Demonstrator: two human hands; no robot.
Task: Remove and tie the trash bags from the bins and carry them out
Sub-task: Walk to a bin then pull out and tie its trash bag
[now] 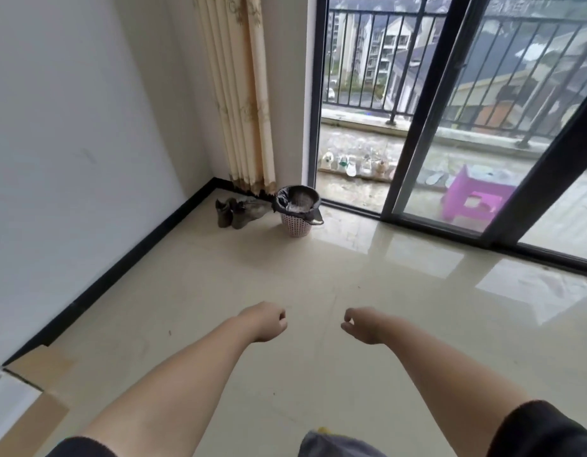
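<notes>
Gleaming cream tile floor [285, 291], white wall [71, 143], bin [297, 211] with black trash bag [293, 201] in corner beside curtain [242, 94] and glass door [450, 110], left hand [267, 321] and right hand [361, 324] loosely curled, holding nothing.

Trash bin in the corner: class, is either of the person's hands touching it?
Apart. The head view shows bare floor between the bin and both the left hand and right hand, which hang empty.

You see a small pink lattice bin [295, 225] standing upright just beside the sliding door frame [313, 127]. Its black trash bag [297, 202] lines it, folded over the rim, mouth open.
</notes>
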